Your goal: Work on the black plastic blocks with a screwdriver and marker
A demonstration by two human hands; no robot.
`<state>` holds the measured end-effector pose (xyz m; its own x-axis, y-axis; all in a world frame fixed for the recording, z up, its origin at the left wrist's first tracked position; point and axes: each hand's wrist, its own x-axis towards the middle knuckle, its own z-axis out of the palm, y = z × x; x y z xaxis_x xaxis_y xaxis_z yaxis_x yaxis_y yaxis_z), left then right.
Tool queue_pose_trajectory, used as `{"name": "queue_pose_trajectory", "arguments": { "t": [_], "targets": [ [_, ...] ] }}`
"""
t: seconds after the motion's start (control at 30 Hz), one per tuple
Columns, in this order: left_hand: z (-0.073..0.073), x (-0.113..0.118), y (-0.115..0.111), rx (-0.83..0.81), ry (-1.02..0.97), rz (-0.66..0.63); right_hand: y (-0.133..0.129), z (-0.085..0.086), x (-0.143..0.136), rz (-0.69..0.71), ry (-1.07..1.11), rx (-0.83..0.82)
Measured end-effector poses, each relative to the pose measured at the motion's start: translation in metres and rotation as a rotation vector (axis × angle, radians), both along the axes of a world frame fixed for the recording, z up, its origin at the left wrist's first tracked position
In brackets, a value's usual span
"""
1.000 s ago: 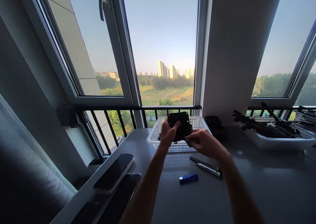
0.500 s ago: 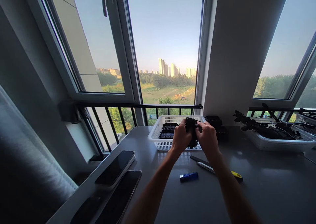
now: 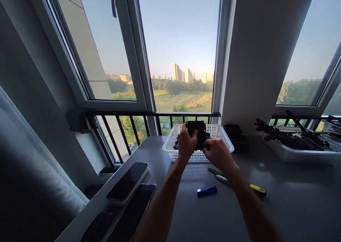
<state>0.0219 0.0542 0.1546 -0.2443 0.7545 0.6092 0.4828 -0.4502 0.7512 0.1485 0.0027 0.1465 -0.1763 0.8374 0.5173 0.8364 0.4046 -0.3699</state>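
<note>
L hand (image 3: 187, 142) is gripping blk part (image 3: 199, 128) up near wht basket (image 3: 197, 158), R hand (image 3: 216, 151) is sitting curled at part's lower R edge, hold unclear, w/ gap running btwn basket & blue obj (image 3: 207, 191) on worktop (image 3: 191, 217).

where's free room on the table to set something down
Widest: gray tabletop right of the yellow handle, in front of the white tray. Smaller: between the forearms, nearer than the blue object. Crowded: the left side, with two phones, and the white basket, where both hands hold a black part.
</note>
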Motion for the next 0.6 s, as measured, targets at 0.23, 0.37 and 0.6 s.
{"name": "queue_pose_trajectory", "arguments": {
  "t": [0.23,0.37,0.6],
  "targets": [
    [-0.001,0.013,-0.012,-0.088,0.162,-0.13,0.002,-0.002,0.008,-0.025,0.27,0.291],
    [0.001,0.014,-0.018,-0.086,0.17,-0.207,0.007,-0.003,0.013,-0.134,0.332,0.408],
    [0.002,0.017,-0.02,-0.017,0.131,-0.227,0.008,-0.006,0.013,-0.186,0.157,0.286]
  ]
}}
